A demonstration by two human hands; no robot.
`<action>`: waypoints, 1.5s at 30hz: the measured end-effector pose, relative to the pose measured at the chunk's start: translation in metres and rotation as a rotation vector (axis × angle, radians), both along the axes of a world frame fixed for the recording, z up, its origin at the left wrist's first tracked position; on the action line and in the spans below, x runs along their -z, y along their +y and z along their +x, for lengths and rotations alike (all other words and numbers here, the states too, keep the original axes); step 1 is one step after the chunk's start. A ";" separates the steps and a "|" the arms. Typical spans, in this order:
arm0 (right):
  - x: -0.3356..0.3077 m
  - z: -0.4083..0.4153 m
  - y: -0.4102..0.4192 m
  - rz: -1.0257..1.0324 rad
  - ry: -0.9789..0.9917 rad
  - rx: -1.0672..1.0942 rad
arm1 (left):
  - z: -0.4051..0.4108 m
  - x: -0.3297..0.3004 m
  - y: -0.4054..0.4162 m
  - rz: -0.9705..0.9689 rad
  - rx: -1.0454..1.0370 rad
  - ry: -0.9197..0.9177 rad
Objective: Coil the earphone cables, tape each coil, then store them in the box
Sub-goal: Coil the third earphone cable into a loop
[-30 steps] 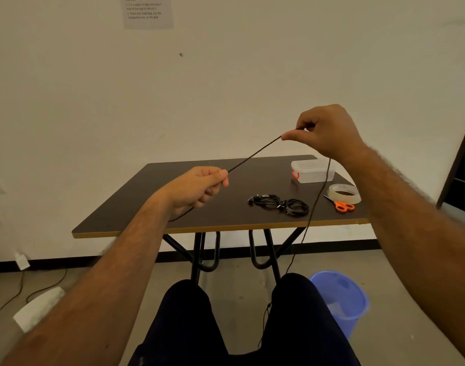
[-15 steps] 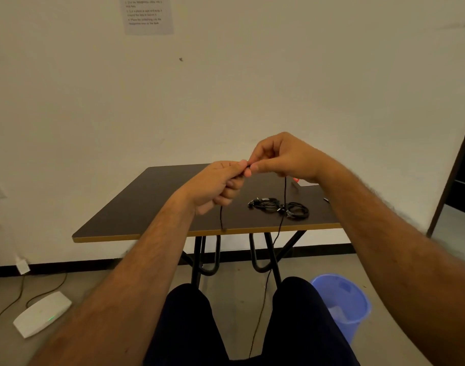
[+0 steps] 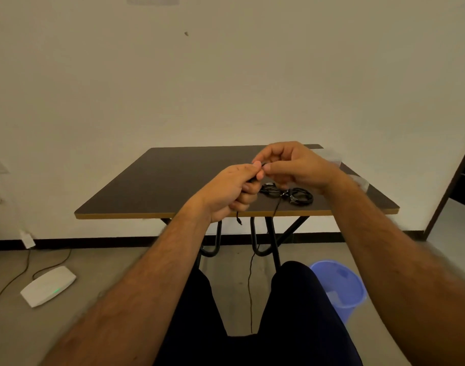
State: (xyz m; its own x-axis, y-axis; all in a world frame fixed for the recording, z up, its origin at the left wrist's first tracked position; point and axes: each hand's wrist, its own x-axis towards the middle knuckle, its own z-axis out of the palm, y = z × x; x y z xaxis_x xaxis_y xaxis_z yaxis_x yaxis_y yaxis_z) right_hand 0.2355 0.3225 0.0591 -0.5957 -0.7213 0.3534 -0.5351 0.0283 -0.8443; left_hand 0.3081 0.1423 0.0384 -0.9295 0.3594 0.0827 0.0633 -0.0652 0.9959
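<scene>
1. Nearest: the cable tail (image 3: 250, 286) hangs slack between the knees, where a second ago it ran taut between parted hands; a short plug end (image 3: 238, 221) dangles under the left hand.
2. Left hand (image 3: 230, 192), fingers curled, grips the gathered earphone cable (image 3: 253, 178); right hand (image 3: 292, 165) pinches the same cable at the left thumb; the hands have closed together, so a loop is judged laid and coiling in progress.
3. Beyond, on the table (image 3: 152, 191): coiled cables (image 3: 289, 194); tape roll (image 3: 359, 180) and box (image 3: 329, 155) blurred behind the right wrist; taping not begun.
</scene>
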 end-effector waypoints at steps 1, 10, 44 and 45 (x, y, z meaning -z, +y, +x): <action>0.001 0.001 0.000 0.016 0.007 -0.002 | 0.001 0.002 -0.001 -0.005 0.003 -0.005; 0.045 0.025 -0.008 -0.012 0.135 0.149 | 0.036 0.063 0.000 0.178 0.069 -0.162; 0.149 0.101 -0.055 -0.142 -0.255 0.180 | 0.053 0.053 0.005 0.248 -0.314 0.166; 0.147 0.105 -0.054 -0.084 -0.246 0.178 | 0.053 0.052 0.003 0.232 -0.338 0.197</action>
